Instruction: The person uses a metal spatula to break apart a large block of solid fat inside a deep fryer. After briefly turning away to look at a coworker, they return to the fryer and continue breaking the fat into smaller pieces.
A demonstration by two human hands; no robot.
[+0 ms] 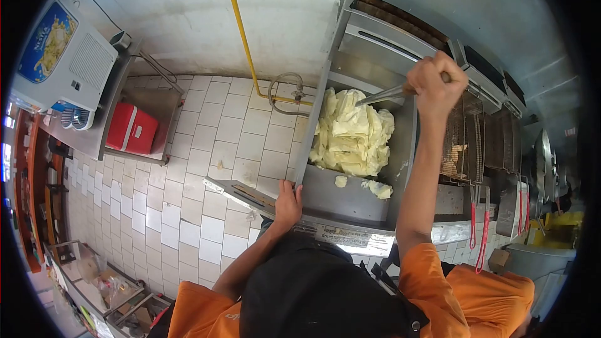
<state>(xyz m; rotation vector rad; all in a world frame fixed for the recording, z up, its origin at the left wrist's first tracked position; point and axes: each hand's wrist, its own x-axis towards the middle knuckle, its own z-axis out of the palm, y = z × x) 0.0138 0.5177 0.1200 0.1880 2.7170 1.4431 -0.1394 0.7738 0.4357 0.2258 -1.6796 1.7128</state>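
My right hand (436,82) is closed in a fist around the brown handle of a long metal tool, a knife or narrow spatula (383,95). Its tip touches the heap of pale yellow solid fat (354,134) in the fryer vat (332,197). The heap fills the vat's far part and its surface is broken into rough folds. Two smaller lumps (377,189) lie nearer to me on the bare metal. My left hand (288,205) grips the fryer's front left corner, beside a slotted metal panel (241,194) that sticks out to the left.
Wire fry baskets (460,144) with red handles stand to the right, one holding some food. At left are a drink dispenser (69,56) and a red cooler (133,128). A yellow pipe (241,31) runs down the wall. Orange cloth (491,294) shows at lower right.
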